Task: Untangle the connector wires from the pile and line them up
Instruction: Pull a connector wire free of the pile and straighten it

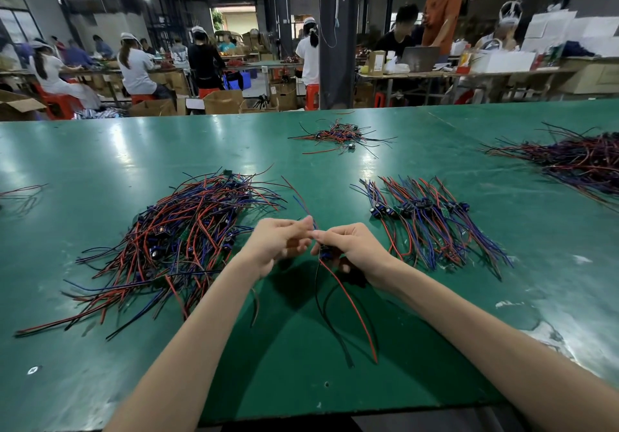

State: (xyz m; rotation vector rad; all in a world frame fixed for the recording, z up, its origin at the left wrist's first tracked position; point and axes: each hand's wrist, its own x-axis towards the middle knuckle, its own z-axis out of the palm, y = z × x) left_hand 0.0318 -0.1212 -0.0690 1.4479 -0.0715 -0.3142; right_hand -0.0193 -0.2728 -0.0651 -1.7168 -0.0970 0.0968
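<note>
One connector wire (324, 254) is lifted just above the table, at the middle of the view between the two hands. Its small dark-blue component sits against the right hand's fingers; a red lead and a black lead trail down from it toward the near edge, their tips lying on the green surface, while a blue and a red lead rise past the fingertips and point away. The right hand (351, 247) has thumb and fingers curled in and nipped on the wire right at the component. The left hand (278, 244) meets it fingertip to fingertip, thumb and forefinger closed on the upper leads.

Just left of the hands lies the tangled pile (187, 240) – red, blue and black leads crossing every way, with dark components buried among them. To the right, apart from the hands, is the lined-up row (432, 227): units side by side, components in a rough band, leads fanned to both sides.

All of this rests on the green table (100, 150). Farther back sits a small heap (341, 136), at the far right a large heap (582, 160), and a few loose strands (20, 193) at the left edge. Beyond the table – a dark pillar (335, 46) and seated and standing people (134, 66) at other benches
</note>
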